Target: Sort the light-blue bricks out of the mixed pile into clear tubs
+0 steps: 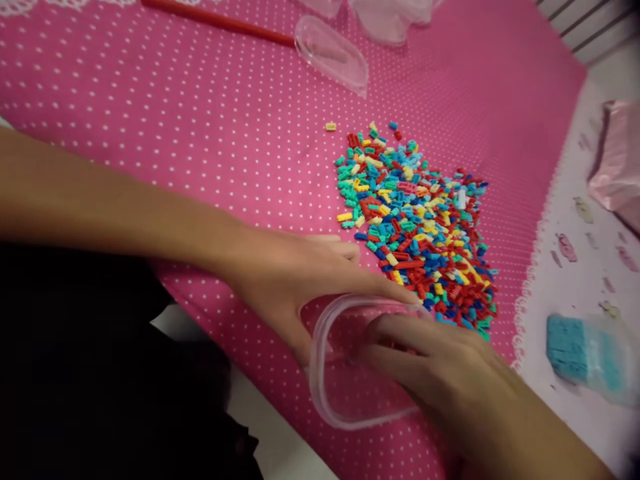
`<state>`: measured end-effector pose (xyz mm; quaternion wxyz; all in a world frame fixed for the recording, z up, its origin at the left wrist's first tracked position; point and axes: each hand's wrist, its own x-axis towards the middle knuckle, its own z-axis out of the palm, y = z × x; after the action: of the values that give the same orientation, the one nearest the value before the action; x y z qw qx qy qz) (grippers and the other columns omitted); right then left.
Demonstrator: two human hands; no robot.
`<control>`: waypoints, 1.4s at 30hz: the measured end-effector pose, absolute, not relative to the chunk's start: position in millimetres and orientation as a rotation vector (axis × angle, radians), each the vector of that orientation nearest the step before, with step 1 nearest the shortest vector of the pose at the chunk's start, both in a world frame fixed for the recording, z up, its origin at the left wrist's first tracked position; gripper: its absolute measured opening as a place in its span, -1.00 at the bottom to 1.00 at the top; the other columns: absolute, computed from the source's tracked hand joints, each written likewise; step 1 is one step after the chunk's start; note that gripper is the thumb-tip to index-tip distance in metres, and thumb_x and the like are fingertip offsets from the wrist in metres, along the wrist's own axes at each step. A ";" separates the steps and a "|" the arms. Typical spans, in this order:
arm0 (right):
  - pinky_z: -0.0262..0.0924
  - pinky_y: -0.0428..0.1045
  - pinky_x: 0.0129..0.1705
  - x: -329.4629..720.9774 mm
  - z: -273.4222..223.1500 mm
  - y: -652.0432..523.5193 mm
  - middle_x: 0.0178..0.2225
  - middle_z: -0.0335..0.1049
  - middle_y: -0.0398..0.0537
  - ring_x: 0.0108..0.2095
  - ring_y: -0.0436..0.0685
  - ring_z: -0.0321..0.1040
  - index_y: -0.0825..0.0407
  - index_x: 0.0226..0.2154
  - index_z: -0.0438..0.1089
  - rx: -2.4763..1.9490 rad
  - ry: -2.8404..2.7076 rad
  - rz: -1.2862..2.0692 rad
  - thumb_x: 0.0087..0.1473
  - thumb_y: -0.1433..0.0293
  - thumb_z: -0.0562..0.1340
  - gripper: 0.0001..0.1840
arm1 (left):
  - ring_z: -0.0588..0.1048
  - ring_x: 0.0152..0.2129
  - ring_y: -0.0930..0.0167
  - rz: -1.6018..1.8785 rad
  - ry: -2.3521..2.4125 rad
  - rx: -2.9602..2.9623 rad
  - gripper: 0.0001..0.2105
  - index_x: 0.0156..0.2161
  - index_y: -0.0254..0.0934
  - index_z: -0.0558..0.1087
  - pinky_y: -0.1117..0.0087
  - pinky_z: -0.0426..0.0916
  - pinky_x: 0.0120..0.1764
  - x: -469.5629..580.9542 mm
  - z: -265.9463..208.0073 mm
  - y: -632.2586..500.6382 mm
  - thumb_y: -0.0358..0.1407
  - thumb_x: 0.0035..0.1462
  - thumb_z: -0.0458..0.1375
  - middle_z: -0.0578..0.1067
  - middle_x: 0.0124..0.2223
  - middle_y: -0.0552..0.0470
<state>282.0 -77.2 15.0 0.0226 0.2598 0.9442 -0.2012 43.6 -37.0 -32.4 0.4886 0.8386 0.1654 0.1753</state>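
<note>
A clear plastic tub (318, 373) rests on the pink polka-dot cloth near its front edge, its wide mouth facing me. My left hand (290, 273) steadies it, thumb on the near side and index finger stretched along the far rim. Reaching into the tub, my right hand (450, 367) has its fingers bent and close together. A bit of red shows beside those fingers, but their tips are blurred, so what they pinch is unclear. Just beyond the tub spreads a pile of small toy building bricks (420, 227) in red, blue, green and yellow.
A clear scoop (333, 53) with a red handle (225, 23) lies at the back. More clear plastic pieces (390, 17) sit beside it. On the white patterned cloth (565, 287) at right are a bag of turquoise pieces (567, 348) and a shiny pink packet (620, 160).
</note>
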 end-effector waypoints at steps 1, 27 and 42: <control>0.21 -0.04 -0.45 279.1 14.4 -78.0 -0.42 0.49 -0.12 -0.45 0.08 0.41 -0.08 -0.41 0.47 0.775 2.930 -0.593 0.23 0.61 0.02 -0.59 | 0.45 -0.05 0.19 0.448 0.387 2.041 -0.19 0.26 0.02 0.31 0.29 0.27 0.06 45.1 -32.5 -37.4 0.04 -0.13 0.41 0.54 0.05 0.06; 0.33 -0.06 -0.41 273.4 16.2 -78.5 -0.22 0.56 -0.04 -0.34 0.10 0.52 -0.06 -0.23 0.47 0.826 3.037 -0.533 0.31 0.49 0.03 -0.68 | 0.45 -0.07 0.25 0.382 0.400 2.090 -0.15 0.35 -0.22 0.19 0.39 0.25 -0.01 48.4 -28.1 -38.1 -0.28 -0.05 0.40 0.53 0.08 0.02; 0.29 -0.09 -0.33 271.9 17.8 -79.0 -0.30 0.56 -0.20 -0.33 0.03 0.51 -0.07 -0.30 0.45 0.946 3.001 -0.662 0.27 0.49 0.12 -0.77 | 0.44 -0.04 0.28 0.414 0.336 2.227 -0.16 0.36 -0.35 0.15 0.43 0.22 0.03 47.8 -27.2 -36.8 -0.13 0.03 0.34 0.49 0.14 -0.04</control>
<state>271.9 -79.0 17.8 -0.0370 0.2940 0.9327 -0.2057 47.8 -36.8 -27.2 0.4132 0.8856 0.1337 0.1648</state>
